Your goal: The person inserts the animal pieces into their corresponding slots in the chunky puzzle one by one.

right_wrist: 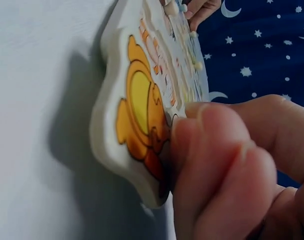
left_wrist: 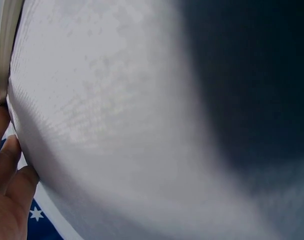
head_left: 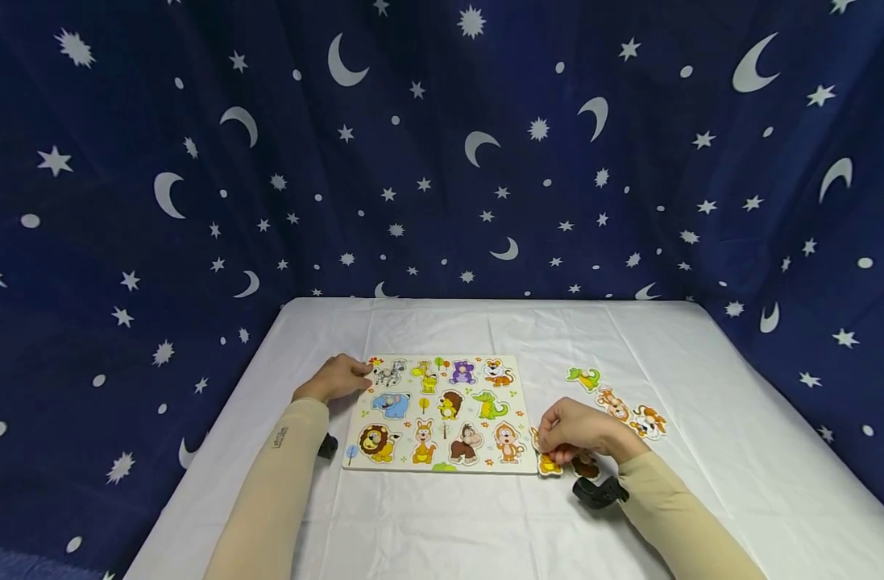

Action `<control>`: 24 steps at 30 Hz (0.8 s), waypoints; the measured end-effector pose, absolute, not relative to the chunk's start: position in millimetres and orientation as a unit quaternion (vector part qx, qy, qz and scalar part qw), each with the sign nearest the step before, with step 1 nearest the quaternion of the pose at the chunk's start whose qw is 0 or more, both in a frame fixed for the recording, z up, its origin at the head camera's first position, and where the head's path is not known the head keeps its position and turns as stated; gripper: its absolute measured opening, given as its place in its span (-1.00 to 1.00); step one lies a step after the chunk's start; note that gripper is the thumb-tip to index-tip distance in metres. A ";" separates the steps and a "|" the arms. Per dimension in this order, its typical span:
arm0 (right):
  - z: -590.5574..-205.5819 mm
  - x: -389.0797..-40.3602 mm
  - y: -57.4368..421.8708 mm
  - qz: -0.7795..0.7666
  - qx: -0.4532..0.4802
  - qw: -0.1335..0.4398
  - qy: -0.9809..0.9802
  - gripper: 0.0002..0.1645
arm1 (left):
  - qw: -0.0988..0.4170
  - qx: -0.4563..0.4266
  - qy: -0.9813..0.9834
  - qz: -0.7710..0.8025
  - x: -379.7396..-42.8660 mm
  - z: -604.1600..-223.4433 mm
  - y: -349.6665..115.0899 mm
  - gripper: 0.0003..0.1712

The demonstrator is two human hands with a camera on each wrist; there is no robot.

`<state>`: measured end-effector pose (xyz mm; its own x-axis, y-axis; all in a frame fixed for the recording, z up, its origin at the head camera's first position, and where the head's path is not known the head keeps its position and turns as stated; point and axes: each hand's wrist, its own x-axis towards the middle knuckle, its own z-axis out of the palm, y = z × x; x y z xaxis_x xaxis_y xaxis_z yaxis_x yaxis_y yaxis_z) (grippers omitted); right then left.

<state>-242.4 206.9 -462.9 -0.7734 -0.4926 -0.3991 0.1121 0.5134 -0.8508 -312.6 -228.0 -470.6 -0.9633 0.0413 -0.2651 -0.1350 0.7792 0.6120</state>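
A wooden animal puzzle board lies flat on the table. My left hand holds its upper left edge; in the left wrist view the fingers curl against the board's side. With my right hand I pinch a kangaroo puzzle piece at the board's lower right corner. The right wrist view shows that orange piece tilted, its top partly hidden by the fingertips. A brown puzzle piece lies under the right hand, mostly covered.
Right of the board lie a loose crocodile piece, a monkey piece and a tiger piece. A white cloth covers the table. Behind it hangs a dark blue curtain with stars and moons.
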 end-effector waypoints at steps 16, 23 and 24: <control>-464.5 -249.3 178.9 -0.491 -0.136 0.318 0.800 -0.96 | 0.134 -0.030 0.932 0.337 -311.3 -471.3 -228.7 -0.50; -467.4 -250.7 162.5 -0.495 -0.149 0.322 0.793 -0.96 | 0.131 -0.028 0.933 0.334 -312.0 -469.0 -228.6 -0.50; -468.2 -250.6 159.6 -0.495 -0.151 0.323 0.792 -0.96 | 0.131 -0.028 0.933 0.333 -312.1 -469.1 -228.5 -0.50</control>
